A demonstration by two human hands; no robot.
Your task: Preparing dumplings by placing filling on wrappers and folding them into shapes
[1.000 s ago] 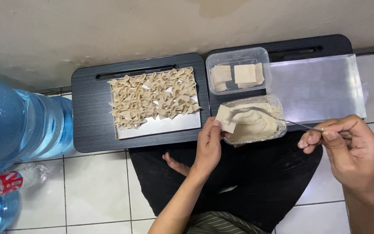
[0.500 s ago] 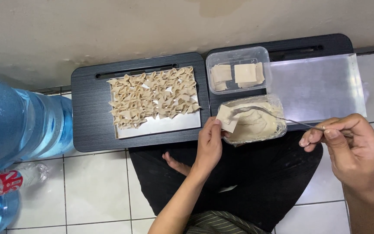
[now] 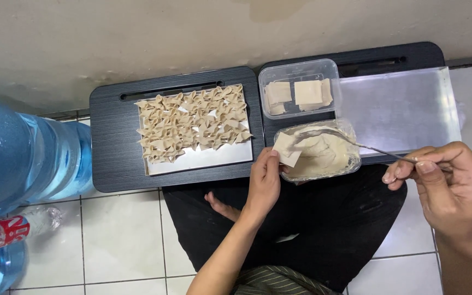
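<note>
Wrapper point(image 3: 287, 150) in our left hand point(image 3: 263, 183) is sitting at the near-left rim of the filling tub point(image 3: 350, 158), our fingers closing on its lower corner so the pale square is standing out at about one o'clock from the hand. In the head view, we are comparing with the moment before: the spoon point(image 3: 350, 143) is now reaching deeper into the tub, its bowl lying in the beige paste just right of the wrapper, whereas a second ago it was resting nearer the far rim. We are judging that the scoop is under way and the wrapper is waiting to be filled.

Our right hand point(image 3: 446, 186) is pinching the spoon's thin handle between thumb and forefinger, well to the three o'clock side of the tub, so the grip is closed on the spoon. The wrapper is lying at nine o'clock from the spoon's bowl, close to it but not touching as far as we can tell.

At twelve o'clock from the tub, a clear box point(image 3: 331, 68) is holding flat wrappers. At ten o'clock, folded dumplings point(image 3: 192, 120) are crowding a white tray point(image 3: 214, 158) on the black desk point(image 3: 110, 164). Blue water jugs point(image 3: 17, 153) are standing at nine o'clock.
</note>
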